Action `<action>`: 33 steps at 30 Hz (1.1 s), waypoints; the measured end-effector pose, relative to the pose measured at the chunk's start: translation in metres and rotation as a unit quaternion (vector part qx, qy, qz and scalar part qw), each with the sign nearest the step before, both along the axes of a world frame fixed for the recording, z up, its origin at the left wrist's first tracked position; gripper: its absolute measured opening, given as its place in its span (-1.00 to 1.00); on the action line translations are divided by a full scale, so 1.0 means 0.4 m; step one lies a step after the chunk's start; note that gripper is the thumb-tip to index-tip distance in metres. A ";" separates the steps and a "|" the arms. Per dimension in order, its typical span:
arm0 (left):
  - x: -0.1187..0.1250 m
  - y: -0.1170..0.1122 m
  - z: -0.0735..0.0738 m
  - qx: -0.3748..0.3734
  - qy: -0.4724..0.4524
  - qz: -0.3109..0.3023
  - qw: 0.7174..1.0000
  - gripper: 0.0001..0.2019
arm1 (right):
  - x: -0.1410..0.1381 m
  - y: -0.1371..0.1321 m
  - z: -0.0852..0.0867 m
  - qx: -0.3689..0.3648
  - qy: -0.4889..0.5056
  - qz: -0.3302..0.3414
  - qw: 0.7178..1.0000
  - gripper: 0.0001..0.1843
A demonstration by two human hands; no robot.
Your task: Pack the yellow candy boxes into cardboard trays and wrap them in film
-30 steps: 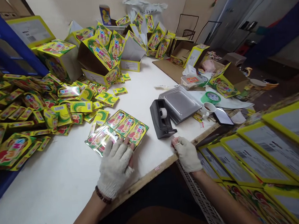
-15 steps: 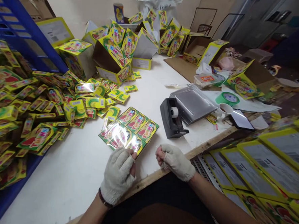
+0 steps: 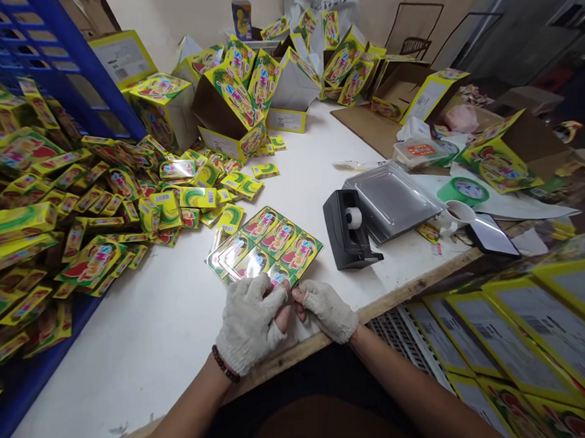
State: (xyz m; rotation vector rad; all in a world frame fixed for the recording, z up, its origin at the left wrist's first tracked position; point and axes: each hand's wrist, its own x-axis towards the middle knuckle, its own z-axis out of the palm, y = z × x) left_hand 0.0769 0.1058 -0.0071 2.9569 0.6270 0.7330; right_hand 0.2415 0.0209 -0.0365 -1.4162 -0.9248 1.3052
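A clear-wrapped pack of small yellow boxes (image 3: 267,244) lies flat on the white table (image 3: 145,334) just ahead of me. My left hand (image 3: 251,317), in a white fingerless knit glove, rests with curled fingers on the pack's near edge. My right hand (image 3: 326,307), gloved the same way, is pinched at the pack's near corner, its fingertips meeting those of the left. What the right fingers hold is hidden.
A black tape dispenser (image 3: 350,232), a grey tray (image 3: 393,199), a cup (image 3: 453,216) and a phone (image 3: 492,236) stand to the right. Loose yellow boxes (image 3: 98,204) pile up at left by a blue crate (image 3: 40,62). Open cartons (image 3: 236,103) fill the back; flat cartons (image 3: 551,322) are stacked at right.
My right hand came from beside the tape dispenser, closed, across to the pack's near corner next to the left hand. The left hand's fingers went from flat to curled. The camera view shifted left.
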 end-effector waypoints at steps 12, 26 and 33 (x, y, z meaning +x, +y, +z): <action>0.126 -0.060 -0.024 0.051 -0.097 0.180 0.978 -0.92 | 0.124 -0.109 0.046 0.037 -0.346 -0.188 0.918 -0.69; -0.107 0.213 -0.007 -0.054 -0.047 -0.090 0.993 -0.67 | 0.304 -0.083 0.049 0.002 -0.393 -0.307 0.867 -0.63; -0.072 0.046 -0.075 0.020 -0.129 0.049 0.990 -0.57 | 0.215 -0.161 0.081 0.012 -0.346 -0.363 0.865 -0.67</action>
